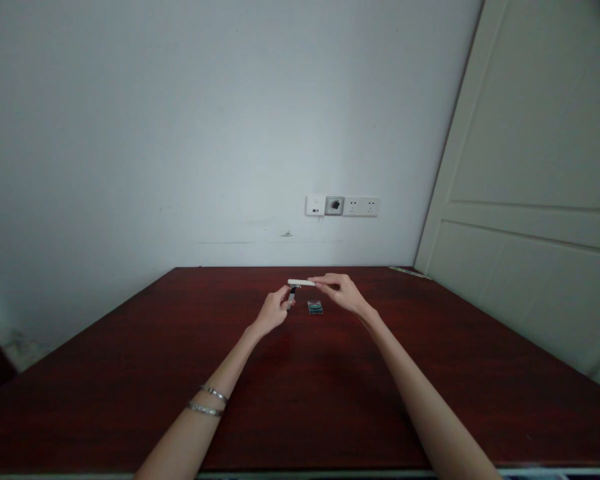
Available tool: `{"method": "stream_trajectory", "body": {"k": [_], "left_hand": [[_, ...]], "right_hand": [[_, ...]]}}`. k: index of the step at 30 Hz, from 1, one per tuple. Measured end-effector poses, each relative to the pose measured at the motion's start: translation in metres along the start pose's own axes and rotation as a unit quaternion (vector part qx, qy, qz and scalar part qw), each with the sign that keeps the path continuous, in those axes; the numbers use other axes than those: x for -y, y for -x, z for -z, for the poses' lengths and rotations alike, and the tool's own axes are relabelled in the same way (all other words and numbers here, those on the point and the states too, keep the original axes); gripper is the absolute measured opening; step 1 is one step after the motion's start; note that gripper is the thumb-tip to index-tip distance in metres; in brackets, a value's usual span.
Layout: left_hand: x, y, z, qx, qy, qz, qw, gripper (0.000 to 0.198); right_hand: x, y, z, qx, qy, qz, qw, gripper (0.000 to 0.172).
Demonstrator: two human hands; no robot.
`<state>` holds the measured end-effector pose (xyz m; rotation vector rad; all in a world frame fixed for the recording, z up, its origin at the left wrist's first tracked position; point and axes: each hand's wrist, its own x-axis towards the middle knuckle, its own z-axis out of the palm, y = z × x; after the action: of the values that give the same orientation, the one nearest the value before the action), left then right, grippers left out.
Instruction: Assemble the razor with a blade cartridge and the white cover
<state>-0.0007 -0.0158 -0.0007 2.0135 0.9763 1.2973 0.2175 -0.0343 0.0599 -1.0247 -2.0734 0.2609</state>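
Note:
My left hand (pixel 274 311) is closed around a small grey-and-black tool (pixel 291 297) that stands nearly upright; its exact kind is too small to make out. A thin white bar-like piece (pixel 301 283) lies level across the tool's upper end, touching it or just above it. The far end of that white piece is pinched between the thumb and fingers of my right hand (pixel 344 292). Just below and between both hands, a small clear case (pixel 315 307) with something teal inside rests on the table.
The dark red wooden table (pixel 320 400) reaches back to a pale wall (pixel 205 133) with sockets and a switch panel (pixel 361 207). A light panelled door (pixel 535 200) borders the right side. A thin flat strip (pixel 410 272) lies at the far right corner.

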Motion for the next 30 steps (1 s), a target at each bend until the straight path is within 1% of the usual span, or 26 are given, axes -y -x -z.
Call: {"method": "stream_trajectory", "body": {"k": [4, 7, 11, 14, 19, 22, 25, 28, 30], "left_hand": [[0.005, -0.001, 0.002, -0.004, 0.030, 0.003, 1.000, 0.021], [0.009, -0.001, 0.002, -0.007, 0.013, -0.004, 1.000, 0.020], [0.009, 0.000, 0.001, -0.005, -0.021, -0.017, 1.000, 0.016], [0.007, 0.000, 0.001, -0.004, -0.029, -0.020, 0.999, 0.018], [0.004, 0.000, 0.003, -0.001, -0.054, -0.028, 0.998, 0.020], [0.003, 0.001, 0.002, 0.006, -0.069, -0.031, 0.997, 0.023], [0.002, 0.001, 0.001, 0.011, -0.077, -0.033, 0.996, 0.025], [0.001, 0.001, 0.001, 0.008, -0.081, -0.035, 0.996, 0.026], [0.002, 0.001, 0.001, 0.006, -0.084, -0.035, 0.996, 0.026]], "right_hand": [[-0.012, 0.001, 0.008, -0.004, -0.007, -0.005, 1.000, 0.030], [-0.017, 0.002, 0.010, -0.016, -0.023, -0.017, 0.999, 0.030], [-0.009, 0.001, 0.003, -0.013, -0.025, 0.000, 1.000, 0.031], [-0.002, 0.001, -0.001, -0.005, -0.009, 0.017, 1.000, 0.031], [-0.008, 0.002, 0.008, 0.006, -0.020, 0.029, 0.999, 0.029], [-0.012, 0.002, 0.012, -0.004, -0.045, 0.030, 0.999, 0.029], [-0.007, 0.000, 0.006, -0.011, -0.052, 0.032, 0.998, 0.030], [-0.001, -0.001, -0.002, -0.003, -0.044, 0.044, 0.998, 0.031], [-0.001, -0.001, -0.003, 0.001, -0.041, 0.048, 0.998, 0.030]]}}
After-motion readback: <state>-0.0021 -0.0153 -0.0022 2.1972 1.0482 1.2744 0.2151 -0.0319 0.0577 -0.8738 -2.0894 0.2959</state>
